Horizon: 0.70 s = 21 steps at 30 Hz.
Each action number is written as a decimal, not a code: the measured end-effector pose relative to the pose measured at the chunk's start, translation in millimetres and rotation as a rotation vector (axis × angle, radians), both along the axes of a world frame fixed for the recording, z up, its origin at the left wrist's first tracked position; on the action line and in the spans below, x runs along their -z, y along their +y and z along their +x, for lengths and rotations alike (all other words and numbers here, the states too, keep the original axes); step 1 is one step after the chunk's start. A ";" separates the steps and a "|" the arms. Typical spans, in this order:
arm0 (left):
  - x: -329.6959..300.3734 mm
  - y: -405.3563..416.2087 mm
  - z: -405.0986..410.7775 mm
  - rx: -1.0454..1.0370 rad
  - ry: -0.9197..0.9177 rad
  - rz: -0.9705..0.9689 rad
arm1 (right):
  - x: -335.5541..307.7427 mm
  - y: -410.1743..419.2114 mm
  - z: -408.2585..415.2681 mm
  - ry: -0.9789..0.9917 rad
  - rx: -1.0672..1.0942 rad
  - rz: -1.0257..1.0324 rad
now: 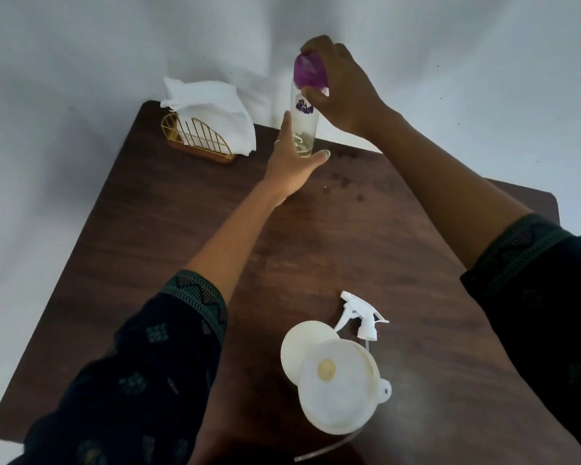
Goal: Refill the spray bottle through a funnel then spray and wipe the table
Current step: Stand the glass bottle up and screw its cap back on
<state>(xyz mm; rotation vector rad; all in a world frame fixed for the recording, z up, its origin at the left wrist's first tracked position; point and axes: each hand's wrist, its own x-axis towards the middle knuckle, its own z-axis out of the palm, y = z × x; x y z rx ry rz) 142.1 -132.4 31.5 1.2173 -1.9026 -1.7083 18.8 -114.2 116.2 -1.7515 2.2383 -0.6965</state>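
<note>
Both hands are at the far edge of the dark wooden tabletop (182,229), working on 1 clear refill bottle (303,129) that stands upright there. The left hand (291,162) holds the lower body of the bottle: its grip is wrapped around the bottle, with the thumb visible across the front near the base. The right hand (339,85) is at the top of the bottle, its grip curled over the purple cap (307,73).

At the near side of the tabletop, a white funnel (339,391) sits in the mouth of the spray bottle (302,350), which is seen from above and mostly hidden by the funnel. The white trigger sprayer (359,317) lies detached on the tabletop just behind the funnel, its tube running toward the funnel rim.

At the far left corner, a gold wire holder (198,139) stands with white napkins (208,109) in it, well apart from the funnel.
</note>
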 end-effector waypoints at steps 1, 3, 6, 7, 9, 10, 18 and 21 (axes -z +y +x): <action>0.7 0.1 -0.8 0.007 0.001 0.005 | 0.4 -0.4 -0.5 0.008 0.003 -0.004; 1.7 0.0 -1.3 0.016 0.009 0.013 | 1.8 0.0 -1.8 0.022 -0.001 -0.016; 1.6 -0.2 -1.4 0.011 0.004 0.010 | 3.7 1.0 -3.4 -0.004 -0.002 -0.004; 0.1 0.3 -1.0 0.009 -0.003 0.008 | 3.6 1.6 -3.6 -0.008 -0.008 0.010; -4.1 1.6 1.7 0.006 -0.019 -0.003 | 2.9 3.6 -3.6 0.007 -0.026 0.035; -8.1 2.9 4.6 0.005 -0.021 -0.014 | 1.2 5.5 -3.9 0.012 -0.027 0.036; -31.3 70.2 78.8 -0.037 0.146 -0.081 | -28.8 106.8 28.8 -0.065 0.068 -0.167; -25.9 120.8 122.2 -0.026 0.131 -0.089 | -24.5 166.1 49.6 -0.181 0.015 -0.080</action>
